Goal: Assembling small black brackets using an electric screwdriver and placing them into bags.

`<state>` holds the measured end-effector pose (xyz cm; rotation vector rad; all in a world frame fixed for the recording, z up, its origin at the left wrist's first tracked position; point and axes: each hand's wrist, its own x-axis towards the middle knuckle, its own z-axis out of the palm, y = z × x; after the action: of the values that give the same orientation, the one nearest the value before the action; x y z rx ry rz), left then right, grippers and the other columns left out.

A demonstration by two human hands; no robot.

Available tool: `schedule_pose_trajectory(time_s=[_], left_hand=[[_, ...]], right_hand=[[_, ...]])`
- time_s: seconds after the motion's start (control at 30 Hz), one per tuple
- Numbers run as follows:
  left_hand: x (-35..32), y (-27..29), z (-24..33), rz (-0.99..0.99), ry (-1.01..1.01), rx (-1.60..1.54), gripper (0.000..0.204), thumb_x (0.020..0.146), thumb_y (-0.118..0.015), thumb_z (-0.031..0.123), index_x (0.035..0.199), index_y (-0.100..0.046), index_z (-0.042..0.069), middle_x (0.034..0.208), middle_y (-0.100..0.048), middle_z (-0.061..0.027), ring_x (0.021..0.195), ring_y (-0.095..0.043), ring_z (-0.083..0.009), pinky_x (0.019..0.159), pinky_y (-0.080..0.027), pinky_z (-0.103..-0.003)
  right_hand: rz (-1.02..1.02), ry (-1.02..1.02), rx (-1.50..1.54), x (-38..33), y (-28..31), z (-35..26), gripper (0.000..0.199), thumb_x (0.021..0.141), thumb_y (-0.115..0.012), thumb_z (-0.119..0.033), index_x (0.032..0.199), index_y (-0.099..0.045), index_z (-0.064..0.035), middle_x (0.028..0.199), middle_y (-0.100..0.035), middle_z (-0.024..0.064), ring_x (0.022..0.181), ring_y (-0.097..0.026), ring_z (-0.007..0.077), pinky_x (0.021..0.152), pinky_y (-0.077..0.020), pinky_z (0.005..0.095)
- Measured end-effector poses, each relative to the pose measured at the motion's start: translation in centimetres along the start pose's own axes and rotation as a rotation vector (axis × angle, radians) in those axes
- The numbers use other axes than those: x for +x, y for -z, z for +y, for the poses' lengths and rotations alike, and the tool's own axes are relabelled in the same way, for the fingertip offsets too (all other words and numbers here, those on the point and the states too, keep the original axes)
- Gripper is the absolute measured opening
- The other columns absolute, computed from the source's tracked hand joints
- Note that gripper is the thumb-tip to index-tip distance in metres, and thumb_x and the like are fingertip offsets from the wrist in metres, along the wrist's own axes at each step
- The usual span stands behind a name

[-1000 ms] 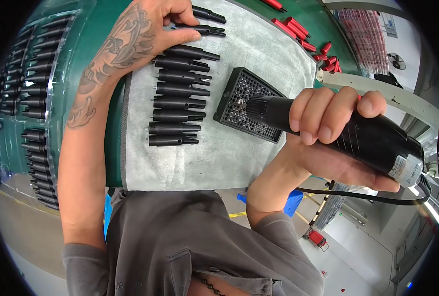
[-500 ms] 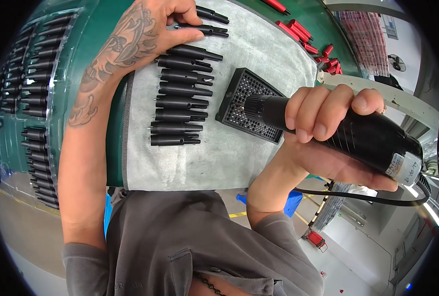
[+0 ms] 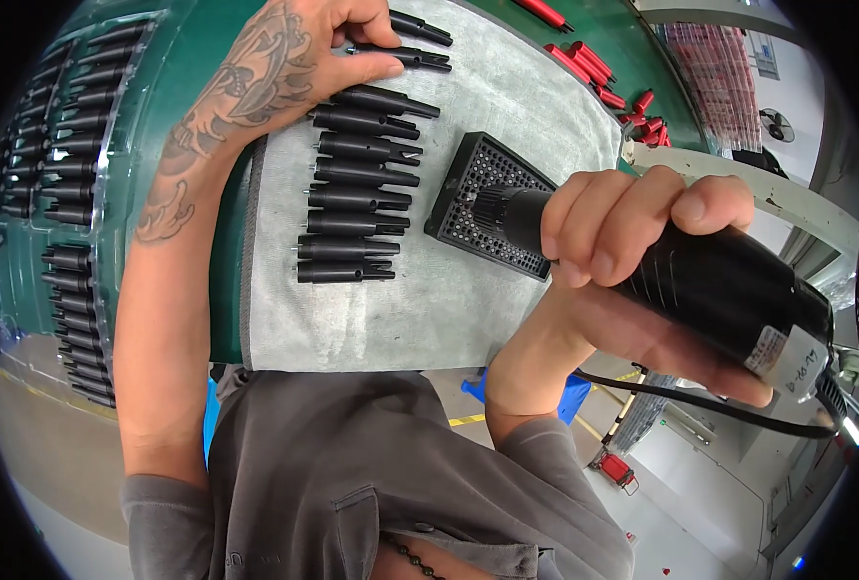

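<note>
At the far end of a row of black cylindrical parts (image 3: 360, 198), my left hand (image 3: 338, 43) pinches one black slotted cylindrical part (image 3: 428, 61) between thumb and forefinger. That part lies on a grey cloth mat (image 3: 352, 329), its slotted end pointing right. My right hand (image 3: 632, 227) is wrapped round a black corded electric screwdriver (image 3: 729, 300), its nose angled left over a black perforated screw tray (image 3: 444, 208). Small screws seem to sit in the tray's holes. The screwdriver's nose hides part of the tray, so I cannot tell whether its tip touches a screw.
Clear plastic trays (image 3: 111, 106) with several black parts stand on the green table at left. Red cylindrical pieces (image 3: 589, 63) lie at the far right, near a pale curved frame (image 3: 787, 198). The screwdriver's cord (image 3: 710, 411) loops below my right hand.
My right hand has shifted slightly left, and the screwdriver's back end has dropped a little. My left hand stays on the same black part, almost unmoved.
</note>
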<state>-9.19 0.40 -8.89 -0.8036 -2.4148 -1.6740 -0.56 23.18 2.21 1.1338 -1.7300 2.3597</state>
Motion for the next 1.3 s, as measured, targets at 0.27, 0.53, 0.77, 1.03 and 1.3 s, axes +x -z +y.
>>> schedule_pose_trajectory(time_s=[0.27,0.53,0.77,1.03,1.3], left_hand=[[0.0,0.3,0.3,-0.028,0.045,0.129,0.011,0.075,-0.077,0.005,0.081,-0.067,0.002,0.077,-0.056,-0.0025,0.066,-0.050,-0.0145,0.063,-0.043,-0.025],[-1.0,0.4,2.1,0.088,0.013,0.183,0.016,0.074,-0.079,0.006,0.084,-0.067,0.007,0.076,-0.053,0.0040,0.069,-0.046,-0.0118,0.067,-0.041,-0.025],[-0.8,0.3,2.0,0.094,-0.036,0.150,0.017,0.072,-0.079,0.003,0.081,-0.065,0.007,0.076,-0.051,0.0038,0.066,-0.044,-0.0116,0.065,-0.039,-0.026],[-0.3,0.3,0.8,0.067,-0.091,0.163,0.012,0.074,-0.077,0.005,0.081,-0.067,0.003,0.076,-0.055,-0.0013,0.068,-0.052,-0.0149,0.064,-0.043,-0.026],[-0.2,0.3,0.1,0.058,-0.176,0.166,0.009,0.077,-0.075,0.007,0.080,-0.068,0.003,0.079,-0.061,-0.0047,0.066,-0.056,-0.0185,0.059,-0.045,-0.028]], right_hand=[[-0.167,-0.031,-0.117,3.5,-0.5,-3.3,0.103,0.069,-0.051,-0.093,0.121,-0.054,-0.0041,0.073,-0.057,0.0025,0.053,-0.053,0.0129,0.048,-0.0431,0.0305],[-0.123,0.103,-0.125,7.7,-0.6,1.7,0.115,0.062,-0.037,-0.102,0.119,-0.060,-0.0045,0.074,-0.059,0.0047,0.053,-0.053,0.0151,0.050,-0.0443,0.0332],[-0.190,0.094,-0.062,8.1,-0.1,3.5,0.120,0.060,-0.032,-0.104,0.120,-0.060,-0.0043,0.075,-0.061,0.0072,0.054,-0.054,0.0172,0.051,-0.0448,0.0345],[-0.241,0.097,-0.004,8.5,1.0,6.1,0.126,0.057,-0.026,-0.107,0.121,-0.060,-0.0042,0.076,-0.062,0.0101,0.055,-0.055,0.0197,0.052,-0.0455,0.0361],[-0.262,0.094,0.024,8.1,1.4,6.6,0.127,0.056,-0.025,-0.107,0.124,-0.059,-0.0044,0.079,-0.063,0.0112,0.054,-0.055,0.0201,0.052,-0.0452,0.0364]])
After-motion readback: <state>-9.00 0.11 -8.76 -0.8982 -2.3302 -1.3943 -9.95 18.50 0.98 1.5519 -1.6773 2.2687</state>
